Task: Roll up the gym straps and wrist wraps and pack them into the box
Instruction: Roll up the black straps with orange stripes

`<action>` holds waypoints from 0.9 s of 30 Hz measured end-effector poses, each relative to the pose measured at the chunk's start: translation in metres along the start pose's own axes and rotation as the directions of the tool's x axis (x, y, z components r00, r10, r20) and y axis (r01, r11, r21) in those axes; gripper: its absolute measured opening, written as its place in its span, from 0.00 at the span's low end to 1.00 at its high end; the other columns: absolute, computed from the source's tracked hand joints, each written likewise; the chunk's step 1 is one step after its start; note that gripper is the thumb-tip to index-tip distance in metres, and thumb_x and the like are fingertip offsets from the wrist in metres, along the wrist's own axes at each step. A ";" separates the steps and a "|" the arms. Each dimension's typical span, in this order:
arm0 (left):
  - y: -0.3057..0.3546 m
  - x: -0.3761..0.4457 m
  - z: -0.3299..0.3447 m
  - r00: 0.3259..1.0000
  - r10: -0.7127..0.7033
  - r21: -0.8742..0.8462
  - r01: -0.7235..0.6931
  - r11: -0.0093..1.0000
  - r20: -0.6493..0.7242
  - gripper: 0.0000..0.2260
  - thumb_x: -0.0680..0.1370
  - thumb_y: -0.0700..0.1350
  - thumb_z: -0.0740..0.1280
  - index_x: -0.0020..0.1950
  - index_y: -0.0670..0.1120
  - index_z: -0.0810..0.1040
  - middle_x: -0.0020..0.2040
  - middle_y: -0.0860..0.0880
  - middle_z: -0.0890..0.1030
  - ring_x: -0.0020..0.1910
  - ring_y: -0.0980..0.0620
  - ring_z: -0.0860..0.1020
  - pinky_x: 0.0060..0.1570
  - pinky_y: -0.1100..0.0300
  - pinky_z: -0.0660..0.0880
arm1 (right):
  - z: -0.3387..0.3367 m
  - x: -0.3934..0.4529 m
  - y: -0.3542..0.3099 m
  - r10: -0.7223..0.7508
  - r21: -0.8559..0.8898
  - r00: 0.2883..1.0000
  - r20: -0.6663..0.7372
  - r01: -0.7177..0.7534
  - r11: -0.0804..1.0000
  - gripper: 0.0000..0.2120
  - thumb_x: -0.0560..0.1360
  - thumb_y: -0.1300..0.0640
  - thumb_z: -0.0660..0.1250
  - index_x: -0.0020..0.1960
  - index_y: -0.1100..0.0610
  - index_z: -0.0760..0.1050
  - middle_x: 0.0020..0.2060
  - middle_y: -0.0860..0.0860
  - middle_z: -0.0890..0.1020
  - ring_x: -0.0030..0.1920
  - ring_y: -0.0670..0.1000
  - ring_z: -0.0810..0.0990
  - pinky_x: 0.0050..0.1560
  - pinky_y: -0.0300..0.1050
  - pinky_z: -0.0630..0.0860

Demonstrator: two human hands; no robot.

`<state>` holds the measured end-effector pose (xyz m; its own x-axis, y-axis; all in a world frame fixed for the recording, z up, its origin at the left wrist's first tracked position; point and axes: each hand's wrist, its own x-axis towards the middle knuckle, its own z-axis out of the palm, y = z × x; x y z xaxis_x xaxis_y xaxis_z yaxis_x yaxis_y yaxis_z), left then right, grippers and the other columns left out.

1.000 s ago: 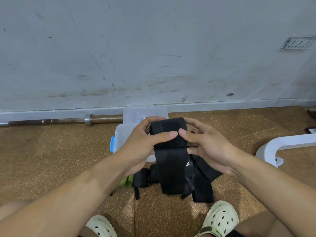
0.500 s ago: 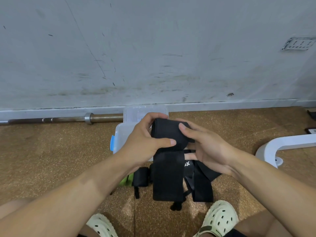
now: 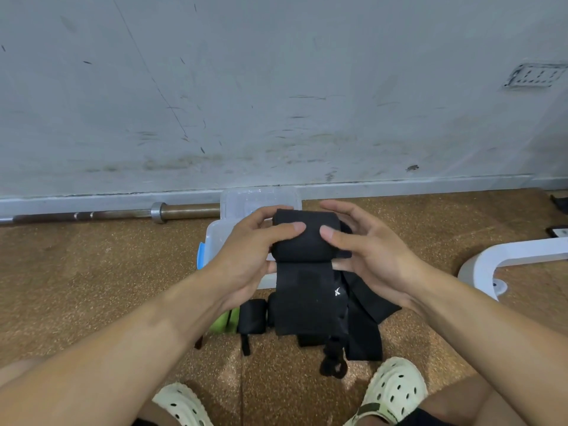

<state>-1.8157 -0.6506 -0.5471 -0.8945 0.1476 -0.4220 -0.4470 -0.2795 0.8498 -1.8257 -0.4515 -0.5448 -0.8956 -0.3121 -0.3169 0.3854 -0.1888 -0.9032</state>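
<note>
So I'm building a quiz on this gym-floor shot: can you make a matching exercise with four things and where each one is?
Things:
1. wrist wrap
2. barbell
3. clear box
4. small black roll

Places:
A. on the floor by the wall, at left
B. held in both hands
C. on the floor below the left forearm
D. on the floor behind the hands

Pairs: 1-B, 2-A, 3-D, 4-C

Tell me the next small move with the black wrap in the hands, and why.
Probably one more turn toward the body: the black fabric wrist wrap is only partly rolled, its tail hanging loose below the roll. The left hand and right hand both grip the roll with thumbs on top, and the clear plastic box behind it can wait until the tail is taken up.
</note>
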 end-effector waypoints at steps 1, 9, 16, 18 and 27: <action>0.001 0.000 -0.001 1.000 0.019 0.000 -0.019 1.000 0.005 0.22 0.70 0.41 0.77 0.64 0.48 0.80 0.59 0.46 0.84 0.54 0.47 0.84 0.49 0.50 0.82 | -0.001 0.001 -0.001 0.043 0.023 0.999 0.002 -0.043 0.999 0.24 0.71 0.56 0.74 0.67 0.51 0.79 0.66 0.52 0.80 0.61 0.56 0.84 0.50 0.54 0.84; 0.000 -0.003 0.003 0.999 -0.006 0.005 0.006 1.000 0.034 0.26 0.67 0.45 0.77 0.65 0.48 0.80 0.61 0.46 0.82 0.57 0.48 0.83 0.48 0.53 0.82 | 0.001 -0.001 0.005 0.041 0.024 0.997 -0.065 -0.040 0.999 0.24 0.68 0.57 0.76 0.64 0.51 0.80 0.65 0.55 0.80 0.62 0.58 0.83 0.57 0.59 0.83; 0.002 0.000 0.000 0.995 -0.062 -0.045 0.065 0.997 0.073 0.22 0.71 0.38 0.75 0.66 0.45 0.79 0.61 0.44 0.83 0.58 0.42 0.83 0.49 0.45 0.83 | 0.001 -0.002 -0.001 -0.026 -0.022 0.997 -0.078 0.024 0.999 0.25 0.73 0.64 0.74 0.69 0.51 0.78 0.63 0.51 0.82 0.59 0.56 0.85 0.59 0.56 0.83; 0.000 0.002 -0.002 0.998 0.007 -0.001 -0.007 1.000 0.069 0.28 0.67 0.35 0.78 0.66 0.48 0.79 0.65 0.47 0.81 0.61 0.44 0.82 0.49 0.46 0.82 | 0.001 -0.001 -0.003 0.046 0.018 0.997 -0.054 -0.046 0.999 0.27 0.71 0.57 0.74 0.70 0.50 0.77 0.63 0.52 0.83 0.60 0.57 0.84 0.63 0.61 0.80; -0.005 -0.003 0.007 0.999 -0.036 -0.049 0.036 0.998 0.001 0.18 0.76 0.48 0.72 0.66 0.51 0.78 0.61 0.46 0.83 0.58 0.47 0.82 0.52 0.48 0.82 | 0.008 -0.007 0.014 -0.092 -0.163 0.992 -0.090 0.077 0.984 0.28 0.76 0.63 0.74 0.72 0.47 0.73 0.66 0.49 0.79 0.62 0.52 0.83 0.62 0.60 0.81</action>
<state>-1.8106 -0.6428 -0.5480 -0.8777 0.1588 -0.4521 -0.4789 -0.3205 0.8173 -1.8121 -0.4594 -0.5531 -0.9437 -0.2085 -0.2567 0.2739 -0.0579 -0.9600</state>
